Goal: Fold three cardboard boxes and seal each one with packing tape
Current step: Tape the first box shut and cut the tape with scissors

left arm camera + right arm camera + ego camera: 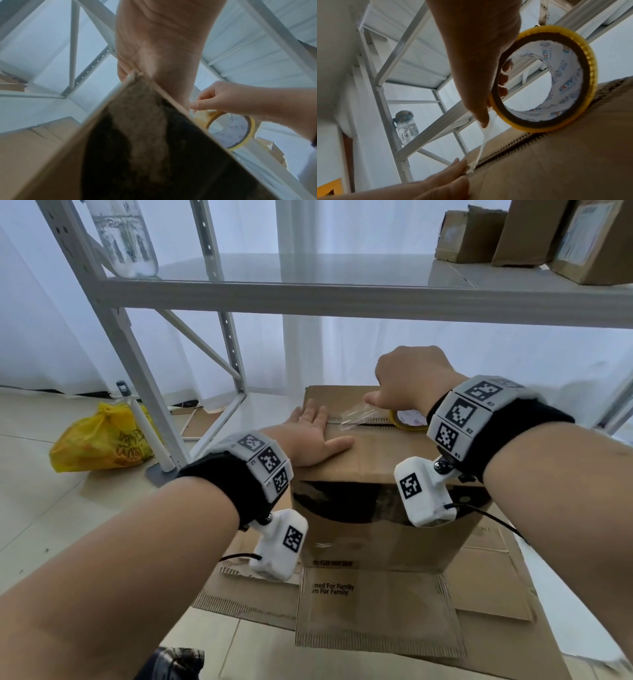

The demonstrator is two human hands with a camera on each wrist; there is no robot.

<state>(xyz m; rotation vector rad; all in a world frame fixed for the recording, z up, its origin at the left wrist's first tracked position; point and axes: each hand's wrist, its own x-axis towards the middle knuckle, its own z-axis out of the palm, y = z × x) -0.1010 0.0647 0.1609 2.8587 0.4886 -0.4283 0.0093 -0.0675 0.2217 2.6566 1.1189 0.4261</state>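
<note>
Flat cardboard [376, 614]: lying nearest me. Box [383, 460]: standing on it. My left hand [310, 440] is pressing flat beside the seam; my right hand [407, 381] is gripping the tape roll [409, 421] at the seam.

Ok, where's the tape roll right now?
The yellow-rimmed roll of clear packing tape is in the right hand, standing on the brown cardboard box at the right end of its top seam; the left hand presses the seam's left end.
</note>
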